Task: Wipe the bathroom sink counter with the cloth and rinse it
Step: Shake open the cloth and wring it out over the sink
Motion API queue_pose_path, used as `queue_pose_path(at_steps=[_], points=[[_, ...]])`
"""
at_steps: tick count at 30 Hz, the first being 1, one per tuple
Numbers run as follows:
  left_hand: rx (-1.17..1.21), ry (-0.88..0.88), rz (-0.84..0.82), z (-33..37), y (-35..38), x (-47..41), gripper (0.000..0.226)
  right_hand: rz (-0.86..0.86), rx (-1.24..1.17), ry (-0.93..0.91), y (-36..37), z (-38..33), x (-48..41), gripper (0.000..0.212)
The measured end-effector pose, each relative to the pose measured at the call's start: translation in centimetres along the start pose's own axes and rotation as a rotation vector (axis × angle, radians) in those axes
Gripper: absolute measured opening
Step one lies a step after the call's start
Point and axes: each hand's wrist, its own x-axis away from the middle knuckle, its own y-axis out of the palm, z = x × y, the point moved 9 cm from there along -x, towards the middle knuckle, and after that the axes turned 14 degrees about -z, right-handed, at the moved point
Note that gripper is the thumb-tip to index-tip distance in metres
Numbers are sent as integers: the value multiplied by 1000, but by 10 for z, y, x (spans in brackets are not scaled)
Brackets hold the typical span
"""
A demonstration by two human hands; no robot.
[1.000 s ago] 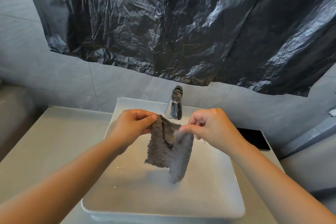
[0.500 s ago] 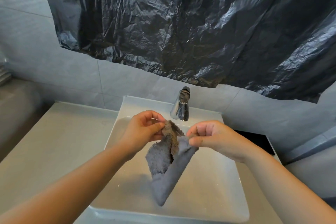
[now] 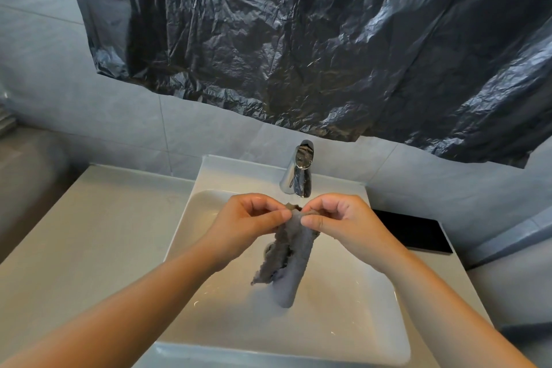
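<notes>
One crumpled black plastic sheet [image 3: 298, 54] covers the wall above the pale counter [image 3: 89, 233] and white sink [image 3: 343, 323]. Over the basin, the left hand [image 3: 248, 227] and right hand [image 3: 343, 224] nearly meet. Each pinches the grey cloth [image 3: 289, 266] by its top edge between thumb and curled fingers, and it hangs below them, before the faucet [image 3: 298, 170].

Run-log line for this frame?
left hand pinches cloth top | right hand pinches same edge | cloth hangs over sink | faucet: no stream visible

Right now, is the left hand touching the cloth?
Touching. The head view shows the left hand pinching the cloth at its top edge.
</notes>
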Motion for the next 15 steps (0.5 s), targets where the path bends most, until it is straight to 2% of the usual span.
queue_pose_path(at_steps=[3, 6, 8, 11, 15], points=[[-123, 40, 65, 12, -5, -2, 11, 20, 82, 22, -3, 4, 1, 7], [-228, 79, 20, 29, -5, -6, 7, -38, 246, 70, -1, 14, 1, 9], [-315, 100, 0, 41, -7, -9, 7, -88, 373, 90, 4, 20, -1, 18], [-427, 135, 16, 60, -14, -12, 7, -60, 567, 118, 2, 27, -1, 29], [-722, 154, 74, 75, -32, -11, 11, 65, 725, 30, -12, 12, 3, 12]])
